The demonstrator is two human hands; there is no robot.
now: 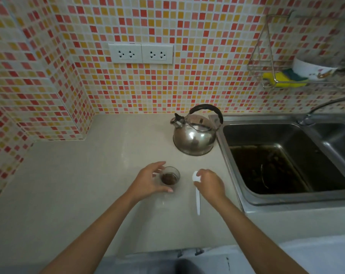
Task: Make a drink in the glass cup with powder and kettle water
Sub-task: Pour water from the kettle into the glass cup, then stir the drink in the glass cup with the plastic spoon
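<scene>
A small glass cup (170, 176) stands on the beige counter (88, 184), with brown powder in its bottom. My left hand (148, 180) curls around the cup's left side, fingers apart, thumb in front of it; whether it touches the glass I cannot tell. A white plastic spoon (197, 196) lies on the counter right of the cup, bowl end away from me. My right hand (210, 183) rests over the spoon's upper part, fingers bent down onto it. A steel kettle (194, 135) with a black handle stands behind the cup, spout to the left.
A steel sink (286, 165) with dark dirty water lies to the right, its tap (321, 107) behind it. A wire rack (276, 76) on the tiled wall holds a yellow sponge and a white bowl. Two wall sockets (141, 53) sit above the counter.
</scene>
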